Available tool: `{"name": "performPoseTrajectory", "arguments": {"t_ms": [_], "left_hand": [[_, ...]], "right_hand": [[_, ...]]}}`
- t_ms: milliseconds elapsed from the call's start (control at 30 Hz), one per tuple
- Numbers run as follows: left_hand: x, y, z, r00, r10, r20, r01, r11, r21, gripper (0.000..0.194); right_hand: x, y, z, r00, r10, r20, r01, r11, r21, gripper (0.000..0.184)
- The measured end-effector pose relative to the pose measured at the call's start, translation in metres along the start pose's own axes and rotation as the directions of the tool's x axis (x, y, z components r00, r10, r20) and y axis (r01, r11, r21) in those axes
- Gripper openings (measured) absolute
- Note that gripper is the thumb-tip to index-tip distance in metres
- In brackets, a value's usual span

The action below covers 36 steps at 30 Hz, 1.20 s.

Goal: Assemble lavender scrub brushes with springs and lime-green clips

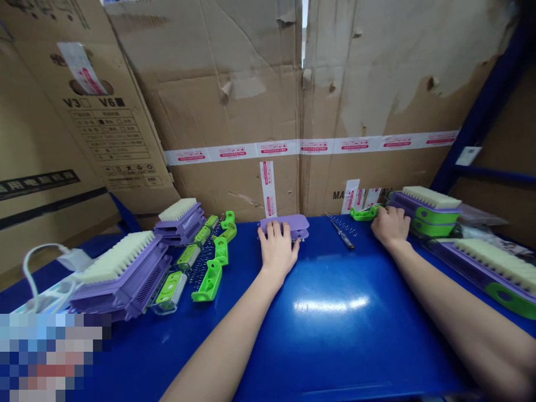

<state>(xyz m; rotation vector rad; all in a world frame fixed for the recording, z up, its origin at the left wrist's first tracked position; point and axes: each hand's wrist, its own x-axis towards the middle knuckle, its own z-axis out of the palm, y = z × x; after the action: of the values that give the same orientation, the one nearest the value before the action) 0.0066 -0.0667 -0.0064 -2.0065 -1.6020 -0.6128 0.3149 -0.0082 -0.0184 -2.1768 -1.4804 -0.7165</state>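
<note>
My left hand (277,248) rests over a flat purple plastic part (298,223) at the back middle of the blue table. Its fingers lie on top and the thumb is against the near right side, gripping it. Further right, my right hand (391,226) has its fingers curled at the right end of a green plastic piece (362,214); the fingertips are partly hidden. Between the hands lie a screwdriver (344,237) and several small springs (347,228).
At left stand purple parts with cream sponge (119,257), green-and-clear pieces (171,290), springs (202,261) and green pieces (209,282). Purple-and-green sponge heads (435,215) are stacked at right. Cardboard (234,111) walls the back. A white plug (75,259) sits far left.
</note>
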Motion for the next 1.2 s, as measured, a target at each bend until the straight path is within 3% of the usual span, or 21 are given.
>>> {"name": "performPoseTrajectory", "arguments": {"t_ms": [300,633,900,1100,1200], "left_hand": [[0.001,0.000,0.002,1.000,0.016,0.006,-0.016,1.000,0.019,0.053],[0.016,-0.007,0.005,0.998,0.066,0.013,-0.066,0.998,-0.001,0.048],[0.032,-0.021,0.019,0.993,0.112,0.040,-0.112,0.994,-0.005,0.046],[0.041,-0.023,0.025,0.994,0.102,0.033,-0.102,0.995,-0.007,0.045],[0.046,-0.027,0.028,0.994,0.102,0.042,-0.101,0.995,-0.020,0.044]], "right_hand": [[0.008,0.004,0.008,0.997,0.058,0.056,-0.058,0.998,0.003,0.036],[0.013,0.005,0.007,0.997,0.078,-0.022,-0.074,0.988,0.136,0.033],[0.022,0.009,0.013,0.985,0.134,-0.113,-0.098,0.956,0.278,0.032],[0.028,0.011,0.012,0.956,0.093,-0.278,-0.001,0.950,0.312,0.029],[0.023,-0.004,0.003,0.893,-0.141,-0.427,0.287,0.909,0.301,0.026]]}}
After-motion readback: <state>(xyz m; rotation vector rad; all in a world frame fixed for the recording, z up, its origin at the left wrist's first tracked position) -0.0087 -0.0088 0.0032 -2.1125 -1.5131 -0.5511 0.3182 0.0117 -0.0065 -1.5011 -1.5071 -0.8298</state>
